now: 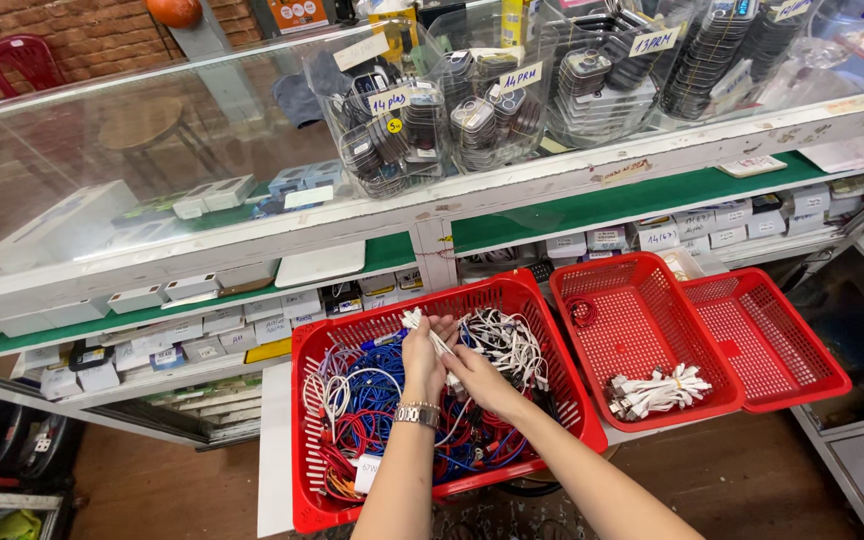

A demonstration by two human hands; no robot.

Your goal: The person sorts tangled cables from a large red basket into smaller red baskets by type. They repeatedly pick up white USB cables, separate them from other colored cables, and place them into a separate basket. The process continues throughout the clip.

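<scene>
- A white cable [439,342] is pinched in the left hand [422,355], lifted clear of the tangle, apparently so it can be separated; the right hand [474,378] is closed on white cables beside it.
- Three red baskets are counted: the lower-centre basket [304,440] holds mixed cables; the middle basket [592,300] holds one white bundle [657,390]; the right basket [802,380] is bare.
- Plastic tubs [402,120] are kept on the glass table [152,140], upper frame.

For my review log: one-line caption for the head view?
Both hands, left hand and right hand, grip white cables over a red basket of tangled cables.
</scene>
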